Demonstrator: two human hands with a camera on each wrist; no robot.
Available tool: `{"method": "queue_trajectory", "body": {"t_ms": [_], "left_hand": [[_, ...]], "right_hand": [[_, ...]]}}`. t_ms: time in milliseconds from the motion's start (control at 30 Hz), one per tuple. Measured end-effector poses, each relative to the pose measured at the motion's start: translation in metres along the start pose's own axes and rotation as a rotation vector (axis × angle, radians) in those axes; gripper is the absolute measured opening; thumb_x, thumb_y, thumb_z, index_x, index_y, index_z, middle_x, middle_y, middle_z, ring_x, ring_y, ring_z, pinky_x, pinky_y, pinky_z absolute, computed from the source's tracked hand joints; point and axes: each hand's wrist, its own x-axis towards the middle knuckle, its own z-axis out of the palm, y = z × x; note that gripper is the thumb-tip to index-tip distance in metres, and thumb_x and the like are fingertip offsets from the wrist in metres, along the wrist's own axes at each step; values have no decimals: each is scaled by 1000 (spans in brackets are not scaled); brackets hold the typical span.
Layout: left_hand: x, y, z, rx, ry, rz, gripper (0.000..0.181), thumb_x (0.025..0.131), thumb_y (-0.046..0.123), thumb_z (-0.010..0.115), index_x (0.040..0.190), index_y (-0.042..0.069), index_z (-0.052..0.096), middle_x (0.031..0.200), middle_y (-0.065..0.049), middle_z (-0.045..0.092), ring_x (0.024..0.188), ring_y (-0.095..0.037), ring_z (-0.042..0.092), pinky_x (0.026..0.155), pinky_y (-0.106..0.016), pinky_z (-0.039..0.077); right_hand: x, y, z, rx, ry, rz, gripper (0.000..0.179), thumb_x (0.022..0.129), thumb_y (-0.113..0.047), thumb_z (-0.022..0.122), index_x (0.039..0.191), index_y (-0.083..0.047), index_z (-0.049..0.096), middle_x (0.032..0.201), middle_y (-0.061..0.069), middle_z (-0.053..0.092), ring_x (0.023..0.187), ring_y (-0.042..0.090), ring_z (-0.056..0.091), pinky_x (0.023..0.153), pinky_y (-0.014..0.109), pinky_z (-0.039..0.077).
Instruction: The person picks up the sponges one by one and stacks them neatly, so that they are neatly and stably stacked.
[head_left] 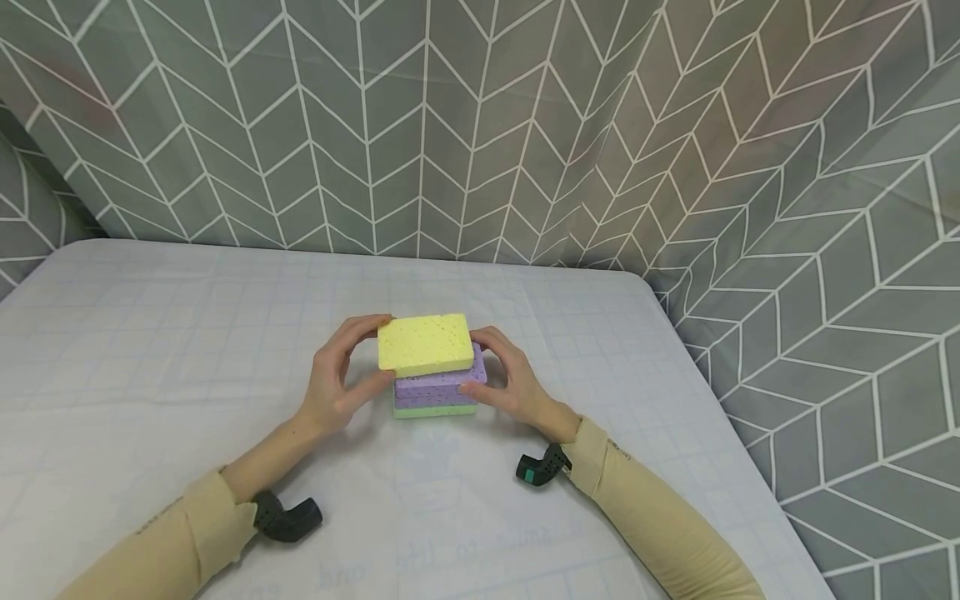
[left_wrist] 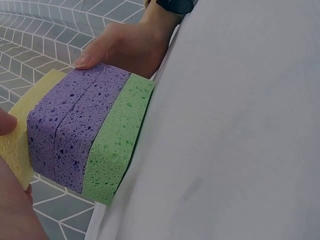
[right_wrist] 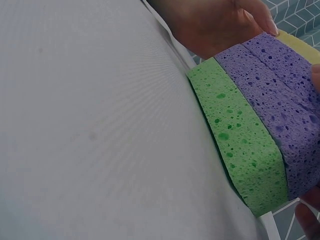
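Observation:
A stack of sponges stands on the table in front of me. At the bottom lies a green sponge (head_left: 435, 412), with two purple sponges (left_wrist: 75, 127) above it, their sides nearly flush. The yellow sponge (head_left: 425, 343) is uppermost, shifted left of the purple ones and slightly askew. My left hand (head_left: 333, 379) pinches the yellow sponge at its left end, thumb at the near corner and fingers at the far one. On the other side, my right hand (head_left: 521, 383) holds the upper purple sponge, its thumb on the near face; its fingertips are partly hidden behind the stack.
A white cloth with faint printed lines and lettering covers the table (head_left: 187, 333). Grey curtains (head_left: 390, 125) with a white chevron pattern hang along the back and right edges. Black wrist cameras (head_left: 288, 518) jut out from both sleeves over the cloth.

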Motion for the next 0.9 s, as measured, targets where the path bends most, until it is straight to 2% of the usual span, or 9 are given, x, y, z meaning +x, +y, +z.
{"method": "queue_trajectory", "body": {"t_ms": [433, 900], "left_hand": [[-1, 6, 4, 22, -43, -24, 64, 77, -5, 70, 139, -6, 51, 134, -21, 57, 123, -16, 54, 111, -27, 42], [-2, 7, 6, 19, -61, -19, 67, 75, -5, 72, 139, -7, 50, 133, -19, 59, 122, -17, 55, 111, -25, 42]], "right_hand": [[0, -1, 1, -6, 1, 16, 73, 89, -60, 63, 137, -6, 53, 127, 9, 59, 110, 21, 54, 100, 37, 45], [1, -2, 1, 12, 2, 9, 70, 90, -59, 64, 135, -6, 54, 125, 9, 60, 112, 21, 56, 102, 36, 46]]}}
